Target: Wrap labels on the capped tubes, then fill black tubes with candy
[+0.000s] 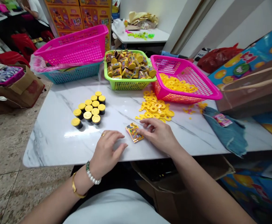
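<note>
A small stack of glossy, colourful printed labels (134, 133) lies on the white marble-pattern table in front of me. My right hand (160, 135) reaches it from the right; its thumb touches the stack's right edge, while the other fingers curve loosely above the table, apart from the thumb. To the left of the stack, my left hand (109, 147) hovers near the table's front edge, fingers and thumb apart, holding nothing. Several black tubs with yellow lids (88, 108) stand upright in a group beyond my left hand. Loose yellow plastic rings (155, 108) are heaped just beyond my right hand.
At the back stand a green basket (132, 84) of labelled tubs, a pink basket (187, 97) with yellow pieces, and a pink basket (72, 46) above a teal one (72, 76). On the right are a blue cloth (230, 132) and a brown paper bag (252, 90). Another person (36, 11) sits far left.
</note>
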The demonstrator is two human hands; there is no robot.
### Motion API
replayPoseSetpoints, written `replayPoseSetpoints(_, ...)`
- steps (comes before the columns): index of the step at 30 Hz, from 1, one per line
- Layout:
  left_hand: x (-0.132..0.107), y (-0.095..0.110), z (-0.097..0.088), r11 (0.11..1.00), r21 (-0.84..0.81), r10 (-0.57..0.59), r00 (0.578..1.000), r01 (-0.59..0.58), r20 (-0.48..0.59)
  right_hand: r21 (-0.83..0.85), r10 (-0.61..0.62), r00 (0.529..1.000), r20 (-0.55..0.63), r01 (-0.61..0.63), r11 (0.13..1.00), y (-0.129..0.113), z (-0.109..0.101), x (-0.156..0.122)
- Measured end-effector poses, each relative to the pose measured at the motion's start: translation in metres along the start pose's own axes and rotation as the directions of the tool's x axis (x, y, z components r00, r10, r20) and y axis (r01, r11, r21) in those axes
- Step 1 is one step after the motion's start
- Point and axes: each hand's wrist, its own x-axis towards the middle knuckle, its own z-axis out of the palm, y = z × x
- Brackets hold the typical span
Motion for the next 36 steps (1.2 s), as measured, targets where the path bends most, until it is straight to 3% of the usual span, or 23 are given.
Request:
replayPoseSetpoints(2,-0.011,0.001,-0.003,1.0,0.01,-0.026,1.0,0.026,0.008,0.01,0.054,0.996,0.078,-0.055,0.998,-0.001,0.003,0.005)
replayPoseSetpoints(4,-0.013,0.005,-0.001,0.995,0.086,-0.054,0.999,0.053,0.005,-0.022,0.096,0.992,0.084,-0.095,0.995,-0.003,0.008,0.006)
replayPoseSetpoints(10,0.013,0.016,0.021,0.927,0.359,-0.159,0.981,0.109,0.114,-0.1,0.082,0.996,0.031,-0.078,0.992,-0.01,0.012,-0.002)
replayPoseSetpoints(13,0.021,0.014,0.026,0.931,0.353,-0.154,0.978,0.096,0.142,-0.034,-0.012,0.989,0.146,0.017,0.999,-0.011,0.003,0.007)
replayPoseSetpoints(16,0.02,0.011,0.029,0.943,0.319,-0.129,0.987,0.093,0.093,-0.068,-0.154,0.958,0.243,0.175,0.982,-0.015,-0.008,0.027)
replayPoseSetpoints(20,0.017,0.009,0.032,0.934,0.34,-0.128,0.992,0.113,0.023,-0.172,-0.257,0.856,0.449,0.365,0.915,-0.026,-0.013,0.05)
replayPoseSetpoints(23,0.017,0.011,0.032,0.922,0.377,-0.124,0.99,0.088,0.072,-0.228,-0.249,0.806,0.537,0.423,0.877,-0.035,-0.012,0.059)
replayPoseSetpoints(30,0.018,0.011,0.029,0.903,0.43,-0.089,0.981,0.008,0.17,-0.244,-0.216,0.78,0.587,0.425,0.871,-0.04,-0.014,0.062)
replayPoseSetpoints(36,0.018,0.009,0.031,0.901,0.433,-0.089,0.983,0.011,0.16,-0.206,-0.112,0.798,0.592,0.284,0.936,-0.036,-0.013,0.059)
